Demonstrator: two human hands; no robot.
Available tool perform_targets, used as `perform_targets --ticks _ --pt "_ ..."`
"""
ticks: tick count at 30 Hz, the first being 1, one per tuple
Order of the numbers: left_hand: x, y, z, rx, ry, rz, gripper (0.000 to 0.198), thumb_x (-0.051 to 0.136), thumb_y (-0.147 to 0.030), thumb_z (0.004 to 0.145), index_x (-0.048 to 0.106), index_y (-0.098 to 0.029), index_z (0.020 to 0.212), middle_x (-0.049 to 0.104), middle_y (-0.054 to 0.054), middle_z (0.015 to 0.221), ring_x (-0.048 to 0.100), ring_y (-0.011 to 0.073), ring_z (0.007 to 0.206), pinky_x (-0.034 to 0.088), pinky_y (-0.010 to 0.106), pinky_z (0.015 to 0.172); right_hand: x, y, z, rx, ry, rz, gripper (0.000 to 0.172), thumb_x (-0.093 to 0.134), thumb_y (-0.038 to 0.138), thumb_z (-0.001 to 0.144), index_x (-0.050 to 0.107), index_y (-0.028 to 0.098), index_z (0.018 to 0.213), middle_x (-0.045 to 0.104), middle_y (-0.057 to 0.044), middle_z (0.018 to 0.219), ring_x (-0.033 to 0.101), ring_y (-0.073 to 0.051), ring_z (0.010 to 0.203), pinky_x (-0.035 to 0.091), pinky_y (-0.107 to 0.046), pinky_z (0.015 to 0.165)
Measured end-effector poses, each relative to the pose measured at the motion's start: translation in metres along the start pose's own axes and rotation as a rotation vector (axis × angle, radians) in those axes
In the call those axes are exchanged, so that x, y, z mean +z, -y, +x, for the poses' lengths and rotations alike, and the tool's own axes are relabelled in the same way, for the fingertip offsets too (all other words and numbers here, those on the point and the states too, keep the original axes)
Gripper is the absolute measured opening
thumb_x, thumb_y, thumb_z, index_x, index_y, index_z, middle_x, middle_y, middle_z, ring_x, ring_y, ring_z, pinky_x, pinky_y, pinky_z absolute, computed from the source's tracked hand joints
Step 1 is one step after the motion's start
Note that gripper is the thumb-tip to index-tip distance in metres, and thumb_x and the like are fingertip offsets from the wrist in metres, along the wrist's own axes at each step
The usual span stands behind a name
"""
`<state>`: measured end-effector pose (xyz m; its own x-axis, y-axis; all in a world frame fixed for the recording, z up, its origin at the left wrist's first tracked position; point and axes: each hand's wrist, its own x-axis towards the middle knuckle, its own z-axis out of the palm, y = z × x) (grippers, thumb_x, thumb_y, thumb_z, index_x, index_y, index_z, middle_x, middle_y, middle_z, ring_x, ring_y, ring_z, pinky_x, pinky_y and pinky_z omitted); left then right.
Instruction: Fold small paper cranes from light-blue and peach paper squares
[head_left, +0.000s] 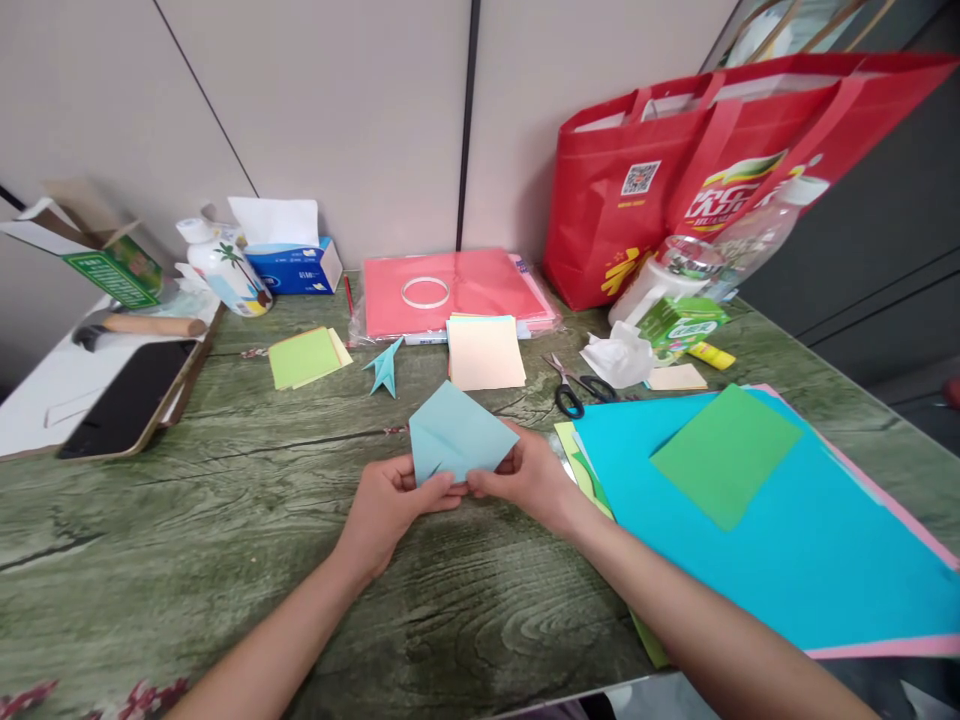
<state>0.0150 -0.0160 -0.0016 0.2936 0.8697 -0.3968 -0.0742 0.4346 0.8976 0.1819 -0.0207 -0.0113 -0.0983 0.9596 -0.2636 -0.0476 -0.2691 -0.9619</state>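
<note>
The left hand [386,510] and right hand [536,478] pinch the near edge of a pale-blue, folded paper sheet [459,428] over a green wood-grain tabletop [247,530]. Beyond, slightly left, lies a small teal folded-paper figure [385,369]; to the right, a large bright-blue paper sheet [735,580] bears a green paper square [727,455].

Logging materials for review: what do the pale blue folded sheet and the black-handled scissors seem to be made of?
Pale blue folded sheet: probably matte paper, given its thin, crisp edges and flat folds.
Black-handled scissors: blades likely metal, greyish and seemingly smooth; handles perhaps plastic, being plain black loops.
</note>
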Motion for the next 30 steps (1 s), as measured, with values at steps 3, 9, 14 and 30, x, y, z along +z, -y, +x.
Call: perform_targets --ticks 3,9,14,30 --pt "0.000 0.001 0.000 0.018 -0.008 0.059 0.021 0.076 -0.023 0.060 0.069 -0.010 0.075 0.074 0.007 0.073 0.069 0.0209 0.069 0.057 0.028 0.070 0.000 0.001 0.000 -0.001 -0.018 -0.059 0.035 0.065 0.013 0.056 0.050 0.016 0.087 0.058 0.004 0.067 0.056 -0.012 0.059 0.047 -0.023 0.052" --pt "0.004 0.001 0.000 0.005 -0.077 0.084 0.015 0.075 -0.018 0.056 0.066 -0.011 0.066 0.073 0.005 0.065 0.069 0.0219 0.063 0.057 0.029 0.063 0.004 0.000 -0.001 -0.031 -0.033 -0.133 0.036 0.065 0.014 0.054 0.052 0.017 0.088 0.056 0.004 0.069 0.052 -0.012 0.060 0.044 -0.022 0.053" --pt "0.006 -0.002 0.001 -0.036 -0.080 0.005 0.019 0.071 -0.015 0.056 0.063 -0.009 0.072 0.073 0.007 0.066 0.070 0.0237 0.064 0.058 0.032 0.064 0.002 -0.001 0.000 0.007 -0.019 -0.094 0.041 0.065 0.012 0.054 0.052 0.017 0.092 0.056 0.005 0.066 0.052 -0.012 0.056 0.044 -0.023 0.051" --pt "-0.003 -0.003 0.003 0.006 0.049 -0.043 0.037 0.074 -0.019 0.061 0.054 -0.009 0.090 0.073 0.013 0.076 0.069 0.0267 0.077 0.056 0.039 0.075 -0.008 0.008 0.002 0.102 -0.034 0.018 0.037 0.069 0.014 0.051 0.054 0.017 0.085 0.063 0.003 0.063 0.059 -0.015 0.055 0.053 -0.031 0.055"
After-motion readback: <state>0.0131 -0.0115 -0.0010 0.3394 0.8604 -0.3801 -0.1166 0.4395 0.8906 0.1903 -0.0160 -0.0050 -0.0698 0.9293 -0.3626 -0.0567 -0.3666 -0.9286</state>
